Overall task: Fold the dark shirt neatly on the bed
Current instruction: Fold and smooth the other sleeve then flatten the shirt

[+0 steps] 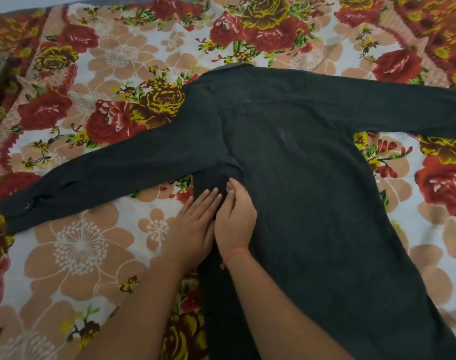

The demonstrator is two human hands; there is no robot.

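Bed: flowered bedspread fills the view and carries everything.

Shirt: dark, laid flat, back side up by the look of it. Collar at the far end, hem toward the person and running out of the bottom of the view. Long axis runs near to far, leaning a little to the left at the top. No fold made yet, by the look of it.

Left-side sleeve: spread out and angled down toward the left, cuff lying flat on the bedspread. Right-side sleeve: stretched straight out and cut off by the right edge.

Both hands sit side by side, touching, at the shirt's left side edge just under the armpit. Left hand: fingers straight and flat, half on the bedspread, tips on the cloth, holding nothing. Right hand: fingers curled in, seeming to pinch a small ridge of cloth at the side seam.

Judgement: the body of the shirt lies to the right of both hands, the left-side sleeve up and to their left. That sleeve is the nearer one, so the left side looks due to fold in first.

Thread band on the right wrist. Cuff button.
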